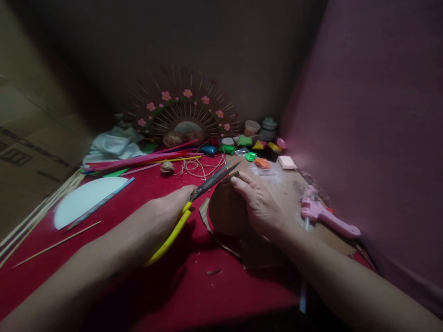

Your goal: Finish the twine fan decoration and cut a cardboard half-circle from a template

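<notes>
My left hand [169, 212] is closed round the yellow handles of a pair of scissors [206, 185], whose dark blades stand a little apart and point up to the right. Just right of the blades, my right hand [261, 203] grips a piece of brown cardboard [226, 210] by its upper edge, thumb on top. The cardboard has a rounded shape, and its right side is hidden behind the hand. Under it lies a curved cardboard strip [205, 216] on the red cloth. Whether the blades touch the cardboard is hard to tell.
A pink glue gun [327, 216] with a glue stick lies at the right. A white half-disc [88, 200], a pencil [100, 205] and a thin stick [57, 244] lie left. Twine [199, 168], coloured clay packets [228, 149] and a flowered fan-shaped piece [187, 103] are behind.
</notes>
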A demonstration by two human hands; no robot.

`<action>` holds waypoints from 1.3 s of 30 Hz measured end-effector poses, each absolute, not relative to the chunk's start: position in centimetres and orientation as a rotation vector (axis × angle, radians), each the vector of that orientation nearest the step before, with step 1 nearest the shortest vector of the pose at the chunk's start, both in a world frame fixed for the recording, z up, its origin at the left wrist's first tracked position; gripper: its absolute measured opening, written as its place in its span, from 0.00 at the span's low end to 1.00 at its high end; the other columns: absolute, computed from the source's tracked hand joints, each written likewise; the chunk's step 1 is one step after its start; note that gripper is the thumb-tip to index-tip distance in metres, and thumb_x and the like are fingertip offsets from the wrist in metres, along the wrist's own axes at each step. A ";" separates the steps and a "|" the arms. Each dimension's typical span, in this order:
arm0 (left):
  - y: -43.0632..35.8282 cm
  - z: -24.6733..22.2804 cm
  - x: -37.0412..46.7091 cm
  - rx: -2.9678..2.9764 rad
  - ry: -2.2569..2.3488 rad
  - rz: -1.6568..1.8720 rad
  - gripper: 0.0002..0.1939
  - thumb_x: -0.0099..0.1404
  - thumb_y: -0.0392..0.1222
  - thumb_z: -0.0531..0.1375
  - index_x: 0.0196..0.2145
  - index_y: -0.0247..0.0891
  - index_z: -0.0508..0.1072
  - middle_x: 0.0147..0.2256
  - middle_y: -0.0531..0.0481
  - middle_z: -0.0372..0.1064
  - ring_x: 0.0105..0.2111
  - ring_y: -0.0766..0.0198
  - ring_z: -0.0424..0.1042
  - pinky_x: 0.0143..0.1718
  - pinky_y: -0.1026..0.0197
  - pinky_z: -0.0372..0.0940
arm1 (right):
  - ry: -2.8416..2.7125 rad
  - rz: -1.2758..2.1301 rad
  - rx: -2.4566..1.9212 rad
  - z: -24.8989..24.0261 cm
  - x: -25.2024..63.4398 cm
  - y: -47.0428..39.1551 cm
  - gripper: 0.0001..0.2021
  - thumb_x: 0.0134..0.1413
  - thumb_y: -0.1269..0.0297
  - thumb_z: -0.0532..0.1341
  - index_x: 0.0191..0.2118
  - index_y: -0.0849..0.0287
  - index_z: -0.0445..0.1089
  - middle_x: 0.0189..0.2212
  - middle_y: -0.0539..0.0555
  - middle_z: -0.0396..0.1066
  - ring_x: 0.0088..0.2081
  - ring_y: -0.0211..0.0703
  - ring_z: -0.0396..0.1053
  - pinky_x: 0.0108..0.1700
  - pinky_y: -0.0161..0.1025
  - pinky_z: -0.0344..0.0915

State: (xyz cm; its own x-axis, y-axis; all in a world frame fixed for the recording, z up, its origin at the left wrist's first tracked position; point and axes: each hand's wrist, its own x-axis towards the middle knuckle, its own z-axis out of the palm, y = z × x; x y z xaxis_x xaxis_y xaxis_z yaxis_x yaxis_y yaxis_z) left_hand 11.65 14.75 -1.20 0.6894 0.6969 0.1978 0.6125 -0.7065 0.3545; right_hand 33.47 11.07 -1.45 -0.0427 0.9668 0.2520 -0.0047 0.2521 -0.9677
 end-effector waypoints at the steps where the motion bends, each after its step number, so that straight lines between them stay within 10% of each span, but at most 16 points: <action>1: 14.9 -1.4 11.7 2.661 1.053 0.500 0.17 0.64 0.43 0.49 0.50 0.39 0.62 0.44 0.43 0.69 0.39 0.57 0.71 0.38 0.58 0.66 | -1.341 1.052 -0.995 -1.4 33.5 11.1 0.09 0.57 0.60 0.53 0.30 0.56 0.64 0.27 0.46 0.62 0.32 0.36 0.59 0.38 0.34 0.57; 13: 15.1 -1.4 11.8 2.786 1.095 0.445 0.22 0.65 0.43 0.46 0.55 0.35 0.58 0.49 0.38 0.66 0.46 0.51 0.69 0.43 0.52 0.65 | -1.321 1.038 -0.991 -1.0 33.6 10.9 0.08 0.56 0.60 0.55 0.29 0.54 0.67 0.27 0.46 0.66 0.32 0.38 0.61 0.39 0.36 0.59; 39: 14.4 -1.1 11.9 2.888 1.034 0.265 0.10 0.66 0.41 0.42 0.36 0.38 0.59 0.23 0.52 0.60 0.19 0.64 0.60 0.22 0.60 0.54 | -1.341 1.009 -1.005 -1.0 33.2 10.8 0.09 0.56 0.66 0.52 0.36 0.54 0.70 0.32 0.47 0.70 0.37 0.39 0.64 0.44 0.37 0.59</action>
State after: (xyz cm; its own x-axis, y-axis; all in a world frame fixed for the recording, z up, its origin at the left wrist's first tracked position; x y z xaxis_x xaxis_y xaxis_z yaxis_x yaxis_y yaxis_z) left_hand 11.93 14.36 -1.07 0.7598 0.6349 0.1404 0.6241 -0.7726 0.1163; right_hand 33.24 10.83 -0.96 -0.0128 0.9627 0.2703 0.0064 0.2704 -0.9627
